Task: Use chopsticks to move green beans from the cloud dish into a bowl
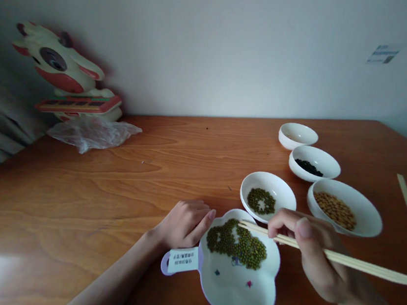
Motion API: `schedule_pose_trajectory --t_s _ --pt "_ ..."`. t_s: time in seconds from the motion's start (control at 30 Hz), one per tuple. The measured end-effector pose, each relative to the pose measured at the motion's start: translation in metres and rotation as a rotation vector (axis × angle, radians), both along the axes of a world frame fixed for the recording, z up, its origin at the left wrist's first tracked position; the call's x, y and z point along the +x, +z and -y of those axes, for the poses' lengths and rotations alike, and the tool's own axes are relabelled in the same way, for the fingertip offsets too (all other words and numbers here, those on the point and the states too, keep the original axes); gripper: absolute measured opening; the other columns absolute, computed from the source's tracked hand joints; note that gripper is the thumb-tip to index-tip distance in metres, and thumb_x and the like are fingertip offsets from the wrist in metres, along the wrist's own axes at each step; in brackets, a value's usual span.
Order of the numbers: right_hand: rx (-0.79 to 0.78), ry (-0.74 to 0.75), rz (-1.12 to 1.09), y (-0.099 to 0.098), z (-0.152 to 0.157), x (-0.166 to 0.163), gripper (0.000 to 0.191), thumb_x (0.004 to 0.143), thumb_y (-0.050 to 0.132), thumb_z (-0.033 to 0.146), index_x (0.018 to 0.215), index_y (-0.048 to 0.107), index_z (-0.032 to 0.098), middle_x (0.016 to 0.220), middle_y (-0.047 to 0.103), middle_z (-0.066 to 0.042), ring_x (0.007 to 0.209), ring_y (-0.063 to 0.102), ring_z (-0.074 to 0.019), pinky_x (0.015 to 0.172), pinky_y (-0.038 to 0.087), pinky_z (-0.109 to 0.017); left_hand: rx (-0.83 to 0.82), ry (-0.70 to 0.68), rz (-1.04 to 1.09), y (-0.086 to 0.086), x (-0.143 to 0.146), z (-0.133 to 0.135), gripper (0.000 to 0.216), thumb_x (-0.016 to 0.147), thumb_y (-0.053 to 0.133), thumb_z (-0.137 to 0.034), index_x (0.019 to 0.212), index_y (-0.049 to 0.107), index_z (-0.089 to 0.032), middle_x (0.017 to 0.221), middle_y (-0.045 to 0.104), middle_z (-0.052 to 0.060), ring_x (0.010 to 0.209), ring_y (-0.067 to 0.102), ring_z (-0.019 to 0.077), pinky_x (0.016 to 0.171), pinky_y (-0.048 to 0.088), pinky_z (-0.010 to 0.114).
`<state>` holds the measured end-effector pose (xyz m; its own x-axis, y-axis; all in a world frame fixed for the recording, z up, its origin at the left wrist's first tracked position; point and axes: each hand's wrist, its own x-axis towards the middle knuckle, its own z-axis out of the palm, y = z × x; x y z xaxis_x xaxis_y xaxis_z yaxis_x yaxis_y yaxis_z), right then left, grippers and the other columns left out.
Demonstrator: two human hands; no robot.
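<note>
While left fingers (201, 216) curl loosely, right fingers (285, 228) pinch chopsticks (342, 259).

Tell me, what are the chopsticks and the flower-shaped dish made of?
The chopsticks in the right hand look like pale bamboo or wood: matte, unpainted. The flower-shaped dish looks like glossy white plastic, perhaps melamine, with a purple edge and small printed shapes.
</note>
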<state>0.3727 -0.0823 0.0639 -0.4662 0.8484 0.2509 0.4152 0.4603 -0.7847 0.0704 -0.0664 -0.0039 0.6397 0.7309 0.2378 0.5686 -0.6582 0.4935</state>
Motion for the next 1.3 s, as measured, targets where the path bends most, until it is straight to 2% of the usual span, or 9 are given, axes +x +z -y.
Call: schedule_pose_trajectory --t_s 0.3,0.63,1.03,1.17,1.3 --pt "0.01 0.015 -0.003 -0.002 -0.002 0.0 0.051 0.113 0.029 0.048 0.088 0.068 0.025 0.072 0.066 -0.002 0.062 0.06 -0.0189 0.058 0.044 -0.034 0.004 0.005 -0.005 0.0 0.0 0.0 0.051 0.115 0.024 -0.033 0.074 0.052 -0.02 0.069 0.059 0.003 0.064 0.051 0.0169 0.068 0.044 0.034" --pt "0.005 0.06 -0.013 -0.003 -0.002 -0.001 0.051 0.112 0.031 0.051 0.087 0.065 0.022 0.074 0.066 -0.002 0.063 0.058 -0.0168 0.059 0.042 -0.032 -0.009 0.003 0.022 -0.001 0.0 0.0 0.049 0.115 0.025 -0.033 0.073 0.048 -0.021 0.069 0.057 0.002 0.064 0.048 0.0168 0.067 0.04 0.033" --pt "0.05 0.072 -0.031 -0.01 -0.004 0.002 0.047 0.115 0.03 0.04 0.09 0.066 0.022 0.075 0.064 -0.002 0.066 0.059 -0.0161 0.063 0.042 -0.032 -0.003 -0.002 0.028 -0.001 0.0 0.0 0.048 0.115 0.025 -0.032 0.074 0.048 -0.02 0.07 0.057 0.002 0.065 0.049 0.0166 0.067 0.04 0.033" --pt "0.037 0.064 -0.095 -0.014 -0.001 0.005 0.052 0.115 0.028 0.045 0.088 0.067 0.023 0.075 0.065 -0.002 0.064 0.057 -0.0163 0.062 0.04 -0.033 -0.007 -0.002 0.02 -0.002 0.0 0.0 0.048 0.115 0.025 -0.032 0.074 0.048 -0.02 0.07 0.056 0.002 0.065 0.048 0.0166 0.068 0.04 0.033" --pt "0.011 0.012 -0.221 -0.007 0.005 0.009 0.062 0.112 0.026 0.057 0.085 0.072 0.025 0.076 0.068 -0.004 0.069 0.061 -0.0196 0.063 0.042 -0.035 -0.006 -0.002 0.022 -0.003 0.0 0.0 0.046 0.115 0.026 -0.031 0.074 0.047 -0.021 0.07 0.056 0.001 0.066 0.048 0.0166 0.069 0.039 0.034"
